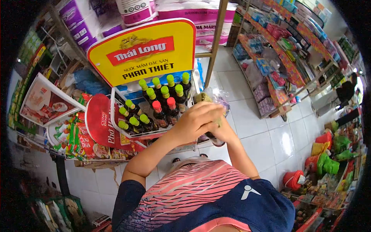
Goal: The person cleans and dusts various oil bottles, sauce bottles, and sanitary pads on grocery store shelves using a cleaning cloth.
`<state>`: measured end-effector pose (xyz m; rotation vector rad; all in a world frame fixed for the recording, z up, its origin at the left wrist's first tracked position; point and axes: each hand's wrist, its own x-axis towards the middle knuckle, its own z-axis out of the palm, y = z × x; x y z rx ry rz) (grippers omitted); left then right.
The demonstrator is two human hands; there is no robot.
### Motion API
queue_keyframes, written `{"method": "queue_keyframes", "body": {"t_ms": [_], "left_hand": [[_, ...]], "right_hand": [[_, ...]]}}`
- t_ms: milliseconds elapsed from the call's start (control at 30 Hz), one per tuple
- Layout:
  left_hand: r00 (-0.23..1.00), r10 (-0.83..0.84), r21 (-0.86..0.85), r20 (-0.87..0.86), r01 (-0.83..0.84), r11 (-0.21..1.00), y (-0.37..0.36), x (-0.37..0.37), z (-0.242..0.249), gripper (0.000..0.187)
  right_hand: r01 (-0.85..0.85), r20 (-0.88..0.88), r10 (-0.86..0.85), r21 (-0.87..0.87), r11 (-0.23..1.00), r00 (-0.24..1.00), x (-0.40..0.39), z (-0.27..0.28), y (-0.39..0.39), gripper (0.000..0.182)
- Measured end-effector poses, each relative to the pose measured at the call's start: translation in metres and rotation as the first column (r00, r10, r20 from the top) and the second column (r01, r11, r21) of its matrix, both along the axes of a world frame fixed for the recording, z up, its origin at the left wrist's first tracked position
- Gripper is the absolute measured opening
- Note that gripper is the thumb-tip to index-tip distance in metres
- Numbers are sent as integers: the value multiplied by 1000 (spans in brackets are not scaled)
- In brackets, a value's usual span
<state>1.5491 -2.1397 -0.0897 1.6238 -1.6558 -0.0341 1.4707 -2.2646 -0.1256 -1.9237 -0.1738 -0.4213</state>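
Note:
Both hands meet in front of me, just right of the bottle rack. My left hand (199,118) reaches across with fingers closed around a greenish cloth (203,97), which shows past its knuckles. Beneath it, my right hand (223,130) is closed around what looks like a dark bottle (210,135), its body mostly covered by fingers. Beside my left hand stand sauce bottles with red caps (171,103). Behind and left of these are dark bottles with green caps (165,92), all upright in the white wire rack (154,135).
A yellow sign (143,50) rises behind the rack. Noodle packets (81,135) hang at left beside a red board (101,120). A metal post (217,42) stands beyond my hands. Stocked shelves (270,65) and a red bucket (293,179) are at right. Another person (344,94) is far right.

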Motion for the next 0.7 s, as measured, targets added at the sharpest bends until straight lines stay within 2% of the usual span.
{"method": "queue_keyframes", "body": {"t_ms": [33,67,133,300,367,433,500,567,600,633,667,700], "left_hand": [[985,95,68,-145,-86,994,-2,-6,5,53],[986,85,74,-146,-74,994,-5,-10,5,53],[956,212,46,-203,-207,977,-12,-15,6,53],[956,247,-30,-160,-255,967,-18,-15,-14,36],[941,259,-72,-218,-280,957,-18,-15,-17,27],[942,254,-51,-219,-271,961,-12,-14,-16,26],[942,254,-24,-218,-265,964,-7,-10,-18,25],[852,281,-29,-442,-327,945,-5,-3,-28,23],[749,304,120,-589,-291,949,-3,5,-20,24],[803,302,119,-513,-283,952,-1,8,-29,23],[851,295,117,-434,-272,955,-1,10,-44,23],[849,296,116,-437,-273,955,-2,10,-56,23]], "right_hand": [[-10,-41,14,86,996,999,-2,2,-1,29],[1,-43,3,93,996,999,-5,4,0,29],[15,-139,23,265,964,990,-6,9,0,29],[56,-173,-14,241,969,985,-8,4,2,26],[76,-201,-25,250,965,979,-7,5,4,25],[137,-258,-90,171,976,962,-8,5,11,23],[118,-270,-64,190,975,961,-8,-1,12,23],[100,-286,-37,210,973,958,-7,-2,14,22],[41,-279,0,141,989,960,-8,3,14,22],[-19,-274,38,71,997,961,-10,8,15,21],[-20,-280,39,71,997,959,-12,14,15,21],[-1,-242,35,137,991,970,-14,21,14,18]]}}
